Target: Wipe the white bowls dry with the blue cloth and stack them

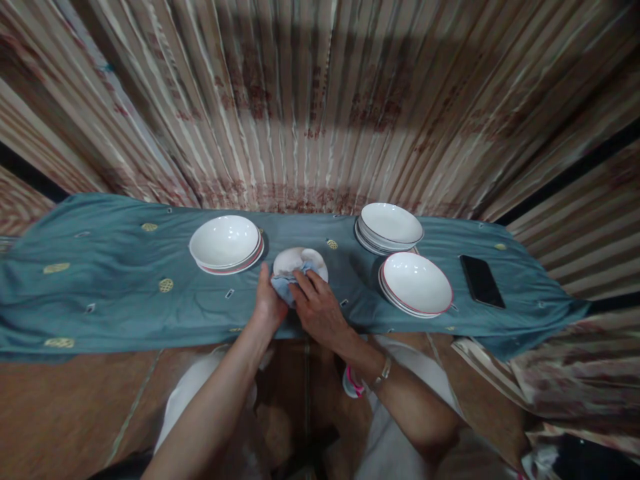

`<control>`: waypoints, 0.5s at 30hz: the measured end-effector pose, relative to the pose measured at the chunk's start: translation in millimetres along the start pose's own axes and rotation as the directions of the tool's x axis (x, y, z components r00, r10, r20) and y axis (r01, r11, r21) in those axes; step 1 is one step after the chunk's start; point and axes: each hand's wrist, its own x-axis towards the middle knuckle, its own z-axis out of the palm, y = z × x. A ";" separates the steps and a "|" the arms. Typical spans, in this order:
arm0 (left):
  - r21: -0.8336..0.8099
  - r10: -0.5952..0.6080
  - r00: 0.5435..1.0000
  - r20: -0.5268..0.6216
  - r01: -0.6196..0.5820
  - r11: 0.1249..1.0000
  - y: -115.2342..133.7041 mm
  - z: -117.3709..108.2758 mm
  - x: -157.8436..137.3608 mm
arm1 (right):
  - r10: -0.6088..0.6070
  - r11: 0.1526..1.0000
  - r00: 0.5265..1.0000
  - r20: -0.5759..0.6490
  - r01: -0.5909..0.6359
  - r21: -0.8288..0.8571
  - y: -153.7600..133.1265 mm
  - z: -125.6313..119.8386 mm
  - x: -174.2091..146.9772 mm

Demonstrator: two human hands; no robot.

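Note:
A small white dish (317,260) is held over the near middle of the cloth-covered table. My left hand (270,301) grips its left side, with the thumb up along the rim. In my right hand (319,308) is a light blue cloth (283,287), its fingers bent and pressing it against the dish's inner face. The cloth also bunches over the near rim, beside my left hand. My fingers under the dish are hidden.
White bowls stand in a left stack (226,241), a back right stack (392,224) and a red-rimmed front right stack (418,284). A black phone (482,281) lies farther right. The green tablecloth (125,293) has folds; a striped curtain (300,120) hangs behind.

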 end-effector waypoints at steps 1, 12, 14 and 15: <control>-0.009 -0.002 1.000 0.004 0.002 1.000 0.2 -0.7 0.6 | -0.005 1.000 1.000 -0.003 0.005 0.001 -0.1 1.0 2.4; -0.054 0.096 0.991 -0.089 -0.101 0.993 -1.7 8.8 -2.9 | -0.016 0.997 0.999 0.044 0.013 0.077 0.2 4.1 30.9; -0.068 0.120 0.990 -0.068 -0.125 0.990 -2.9 8.8 -2.8 | 0.008 0.997 0.997 0.071 -0.013 0.078 -0.9 4.0 37.6; -0.078 0.130 0.990 -0.049 -0.134 0.988 -3.5 8.1 -2.4 | 0.020 0.997 0.996 0.084 -0.026 0.072 -1.3 4.1 41.0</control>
